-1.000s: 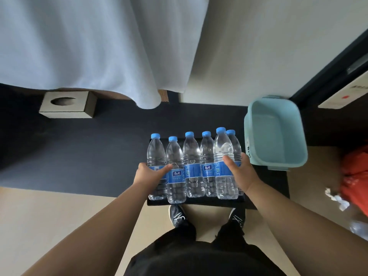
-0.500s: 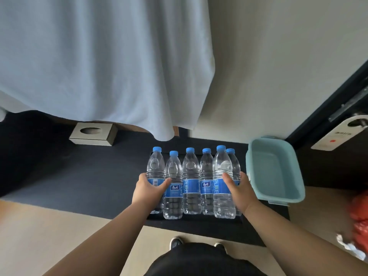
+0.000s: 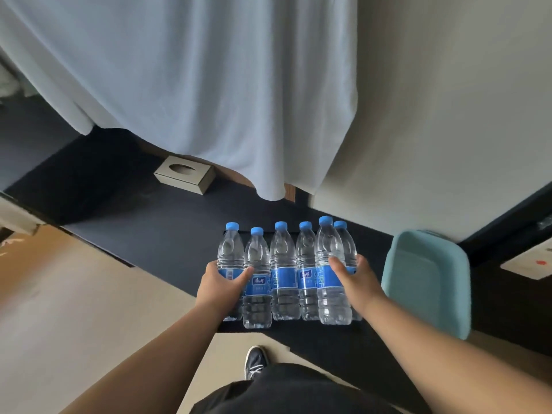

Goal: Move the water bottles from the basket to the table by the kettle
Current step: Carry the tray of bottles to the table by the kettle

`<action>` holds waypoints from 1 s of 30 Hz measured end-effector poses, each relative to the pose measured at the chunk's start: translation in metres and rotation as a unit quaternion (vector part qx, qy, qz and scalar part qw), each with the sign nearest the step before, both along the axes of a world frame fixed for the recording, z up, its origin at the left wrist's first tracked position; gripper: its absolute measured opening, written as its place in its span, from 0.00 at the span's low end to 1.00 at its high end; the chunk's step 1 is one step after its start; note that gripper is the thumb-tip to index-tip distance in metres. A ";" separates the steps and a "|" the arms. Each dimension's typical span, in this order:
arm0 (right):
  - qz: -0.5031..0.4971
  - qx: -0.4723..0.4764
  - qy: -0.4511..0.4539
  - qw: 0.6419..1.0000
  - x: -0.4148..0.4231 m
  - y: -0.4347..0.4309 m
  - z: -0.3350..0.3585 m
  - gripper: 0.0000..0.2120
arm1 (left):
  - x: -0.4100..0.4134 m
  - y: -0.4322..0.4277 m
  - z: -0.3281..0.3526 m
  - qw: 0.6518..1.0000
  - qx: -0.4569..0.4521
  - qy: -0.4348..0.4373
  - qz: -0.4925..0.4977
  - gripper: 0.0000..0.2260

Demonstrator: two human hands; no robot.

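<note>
Several clear water bottles with blue caps and blue labels stand upright in a tight row near the front edge of a black table. My left hand grips the leftmost bottle at its label. My right hand presses against the right end of the row, fingers around the two rightmost bottles. Together both hands squeeze the row from its ends. An empty light-blue plastic basket sits on the table just right of the bottles. No kettle is in view.
A white cloth hangs down over the back of the table. A beige tissue box stands behind and to the left of the bottles. A pale wall rises at the right. My shoe shows on the tan floor below.
The view has tilted upward and swung left, so more curtain shows. Both hands keep the same grip on the ends of the bottle row; the basket stays beside it.
</note>
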State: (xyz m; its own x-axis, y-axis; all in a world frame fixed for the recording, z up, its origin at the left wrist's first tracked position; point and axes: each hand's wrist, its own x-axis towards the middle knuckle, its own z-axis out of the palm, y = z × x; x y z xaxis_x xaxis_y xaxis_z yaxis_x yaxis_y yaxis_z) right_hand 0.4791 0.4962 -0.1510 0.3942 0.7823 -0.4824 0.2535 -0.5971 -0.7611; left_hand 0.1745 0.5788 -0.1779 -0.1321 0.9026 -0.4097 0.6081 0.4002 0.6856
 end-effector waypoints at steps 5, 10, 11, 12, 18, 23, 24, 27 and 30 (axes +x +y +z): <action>0.052 0.004 0.002 0.999 -0.006 0.007 0.002 0.53 | -0.018 -0.022 -0.001 0.999 0.011 -0.017 0.044 0.33; 0.105 0.001 0.001 0.994 -0.025 0.019 0.005 0.56 | -0.042 -0.042 0.000 0.996 0.015 -0.033 0.086 0.31; 0.115 0.001 -0.002 0.993 -0.030 0.022 0.006 0.56 | -0.046 -0.046 0.000 0.995 0.018 -0.033 0.095 0.29; 0.126 0.002 -0.002 0.992 -0.037 0.025 0.007 0.55 | -0.052 -0.050 0.002 0.994 0.020 -0.030 0.107 0.28; 0.177 -0.008 -0.004 0.984 -0.085 0.044 0.009 0.56 | -0.093 -0.067 0.010 0.986 0.024 -0.019 0.166 0.24; 0.202 0.003 0.008 0.979 -0.142 0.063 0.011 0.49 | -0.149 -0.072 0.014 0.980 0.023 -0.003 0.199 0.27; 0.208 0.000 0.006 0.978 -0.155 0.067 0.011 0.48 | -0.162 -0.073 0.014 0.978 0.024 -0.005 0.206 0.26; 0.230 -0.009 0.002 0.973 -0.198 0.078 0.011 0.49 | -0.203 -0.078 0.014 0.972 0.027 -0.007 0.231 0.26; 0.254 -0.010 0.005 0.967 -0.245 0.090 0.015 0.50 | -0.246 -0.082 0.014 0.966 0.030 -0.013 0.256 0.28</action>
State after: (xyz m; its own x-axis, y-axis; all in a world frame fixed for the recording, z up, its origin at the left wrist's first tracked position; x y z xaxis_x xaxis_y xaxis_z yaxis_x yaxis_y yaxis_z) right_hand 0.2338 0.5858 -0.1363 -0.0427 0.8647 -0.5005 0.5102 -0.4118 -0.7551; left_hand -0.0718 0.4964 -0.1641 -0.5575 0.7440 -0.3683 0.3236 0.6033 0.7289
